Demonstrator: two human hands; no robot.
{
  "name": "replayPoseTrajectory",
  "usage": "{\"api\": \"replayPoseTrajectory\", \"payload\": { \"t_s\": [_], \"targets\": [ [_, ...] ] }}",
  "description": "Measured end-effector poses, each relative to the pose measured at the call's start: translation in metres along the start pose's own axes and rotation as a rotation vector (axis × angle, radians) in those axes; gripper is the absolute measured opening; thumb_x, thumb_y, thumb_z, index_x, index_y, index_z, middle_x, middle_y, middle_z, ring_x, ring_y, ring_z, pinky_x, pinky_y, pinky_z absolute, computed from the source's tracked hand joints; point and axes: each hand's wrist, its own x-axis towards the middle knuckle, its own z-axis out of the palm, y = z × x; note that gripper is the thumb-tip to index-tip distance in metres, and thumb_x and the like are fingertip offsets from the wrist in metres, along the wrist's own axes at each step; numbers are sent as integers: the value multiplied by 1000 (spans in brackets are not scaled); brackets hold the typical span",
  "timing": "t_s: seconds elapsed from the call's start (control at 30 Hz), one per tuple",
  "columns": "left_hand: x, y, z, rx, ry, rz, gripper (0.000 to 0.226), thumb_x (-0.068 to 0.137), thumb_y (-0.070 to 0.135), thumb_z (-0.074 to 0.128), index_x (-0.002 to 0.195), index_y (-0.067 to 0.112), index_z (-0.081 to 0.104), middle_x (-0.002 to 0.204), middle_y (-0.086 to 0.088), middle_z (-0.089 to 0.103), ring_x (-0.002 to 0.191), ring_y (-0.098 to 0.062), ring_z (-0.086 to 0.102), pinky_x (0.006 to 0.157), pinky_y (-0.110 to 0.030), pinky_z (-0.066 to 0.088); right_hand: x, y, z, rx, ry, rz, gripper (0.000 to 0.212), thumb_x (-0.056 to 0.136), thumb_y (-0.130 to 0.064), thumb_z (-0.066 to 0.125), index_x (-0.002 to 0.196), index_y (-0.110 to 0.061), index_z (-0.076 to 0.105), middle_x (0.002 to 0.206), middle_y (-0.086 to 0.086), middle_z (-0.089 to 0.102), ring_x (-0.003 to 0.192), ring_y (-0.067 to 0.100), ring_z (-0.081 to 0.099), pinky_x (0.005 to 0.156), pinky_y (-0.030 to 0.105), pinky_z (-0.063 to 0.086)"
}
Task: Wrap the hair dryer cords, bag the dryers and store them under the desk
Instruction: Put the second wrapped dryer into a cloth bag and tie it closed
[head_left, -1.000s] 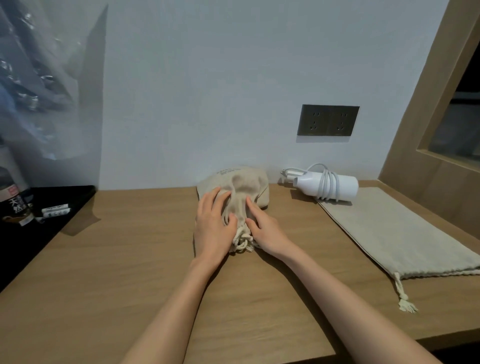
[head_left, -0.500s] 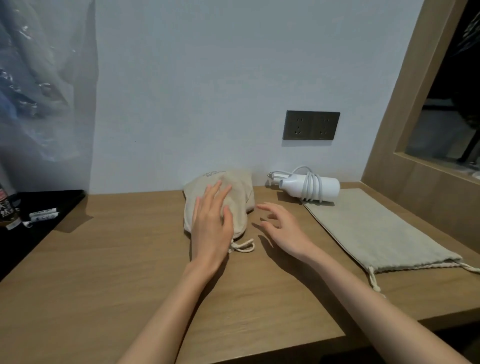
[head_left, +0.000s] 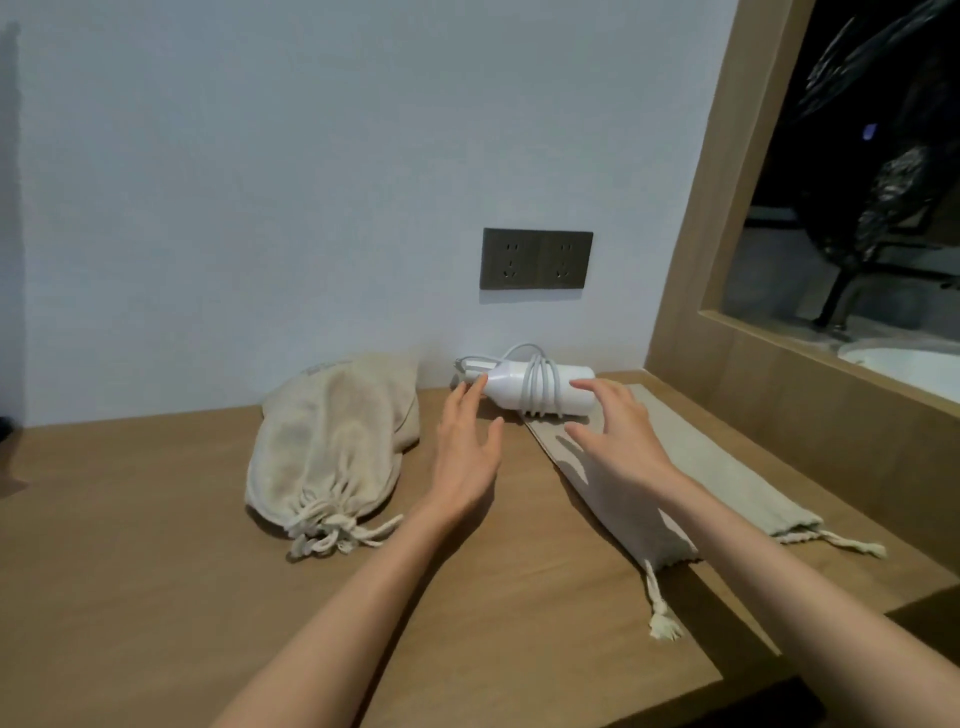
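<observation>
A white hair dryer lies on its side against the wall, its cord wound around the body. My left hand is open, its fingertips at the dryer's left end. My right hand is open too, fingers spread just in front of the dryer's right end. A full cream drawstring bag with its mouth cinched lies to the left on the wooden desk. An empty flat beige drawstring bag lies under my right hand, stretching toward the desk's right front.
A dark double wall socket sits above the dryer. A wooden window frame rises at the right, with a ledge along the desk's right side. The desk's front edge runs close at lower right.
Both hands have left the cinched cream bag and moved right and back to the white dryer. The view has shifted right.
</observation>
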Motion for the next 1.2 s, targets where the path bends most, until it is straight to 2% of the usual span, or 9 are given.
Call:
{"api": "replayPoseTrajectory", "payload": {
  "t_s": [0.13,0.27,0.4,0.5,0.67,0.83,1.0,1.1,1.2],
  "targets": [
    [23,-19,20,-96,8,-83,61,95,31,52,150,29,23,157,-5,19,145,-18,19,115,-46,29,34,11,10,-8,-11,8,65,83,-28,71,139,-32,38,141,1,37,123,26,37,95,31,33],
    [46,-31,35,-151,11,-104,65,92,41,54,149,35,22,156,-3,21,143,-19,21,113,-47,31,65,28,24,13,-50,32,78,76,-33,77,141,-36,34,145,0,32,127,29,35,103,41,34],
    [66,-37,50,-220,-25,-131,64,92,41,56,147,38,23,146,-2,33,131,-18,38,106,-45,40,84,44,41,22,-45,-16,81,72,-33,81,139,-32,36,140,1,30,115,17,41,96,32,40],
    [71,-41,58,-237,-24,-113,61,92,43,55,144,45,24,143,0,33,126,-16,42,104,-42,43,91,54,50,-23,17,-51,87,64,-39,85,137,-31,39,131,-1,34,107,15,44,92,28,42],
    [73,-41,56,-225,7,-91,55,96,30,53,145,37,30,137,-3,40,117,-17,48,101,-36,43,97,58,49,-38,26,-92,88,57,-37,89,132,-28,44,121,-2,40,98,10,44,85,25,40],
    [66,-33,50,-282,1,-111,58,95,22,55,146,27,29,132,1,35,104,-11,48,77,-4,41,85,52,44,-90,51,-124,77,60,-34,87,126,-25,49,116,0,47,99,18,52,79,27,38],
    [51,-22,44,-455,-52,-108,62,91,13,61,145,23,33,135,3,35,115,2,47,98,-16,39,59,46,35,-131,144,-133,78,59,-31,88,126,-21,51,118,3,48,101,23,54,80,29,42],
    [38,-7,41,-518,-66,-79,61,91,7,61,144,22,35,134,6,37,115,6,48,93,-5,39,43,42,20,-170,208,-143,75,59,-29,87,125,-22,52,116,4,48,100,26,54,81,35,46],
    [25,14,39,-576,-29,-53,60,95,14,57,146,27,28,135,7,36,112,4,52,91,-12,45,26,36,1,-145,296,-149,73,60,-29,86,124,-23,52,116,3,47,99,23,53,80,38,50]
  ]
}}
